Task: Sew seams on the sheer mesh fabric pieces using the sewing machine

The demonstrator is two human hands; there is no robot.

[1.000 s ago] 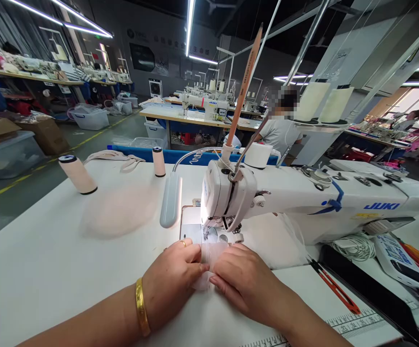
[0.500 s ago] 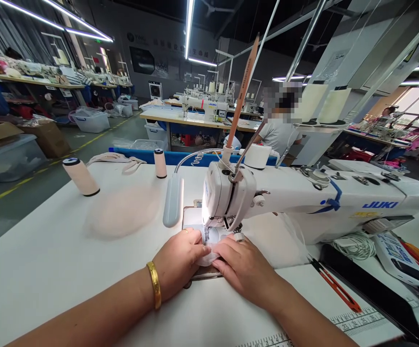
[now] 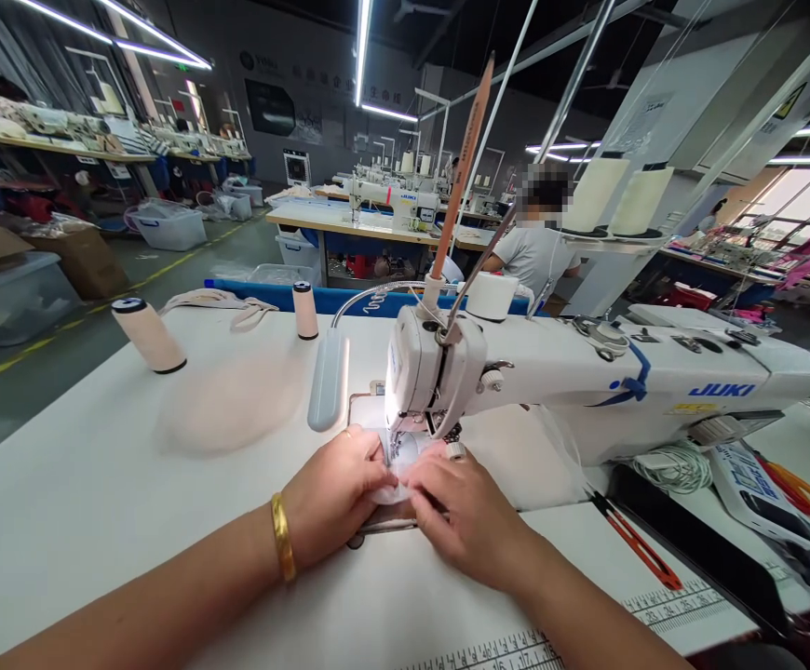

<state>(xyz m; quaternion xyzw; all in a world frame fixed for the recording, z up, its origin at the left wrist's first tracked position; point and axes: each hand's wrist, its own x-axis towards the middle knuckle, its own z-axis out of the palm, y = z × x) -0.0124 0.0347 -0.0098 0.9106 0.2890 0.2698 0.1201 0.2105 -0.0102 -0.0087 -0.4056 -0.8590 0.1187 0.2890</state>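
the left grip (image 3: pixel 335 489) is pinching the cloth (image 3: pixel 389 497); the right grip (image 3: pixel 471 512) is touching it, whether pinching i cannot tell. the cloth is lying between both grips, the machine (image 3: pixel 419 372) standing just beyond.

White worktable (image 3: pixel 62 530), ruler scale (image 3: pixel 509 649) at near right. Bearing: white JUKI sewing machine (image 3: pixel 545 377); large peach spool (image 3: pixel 152 338) and small peach spool (image 3: pixel 305 313), left rear; sheer pale fabric (image 3: pixel 230 400) before them; pale straps (image 3: pixel 202 299) behind; at machine's near side, second sheer piece (image 3: pixel 527 456); at right, orange tool (image 3: pixel 646 552), long black object (image 3: pixel 698 554), coiled cable (image 3: pixel 674 468).
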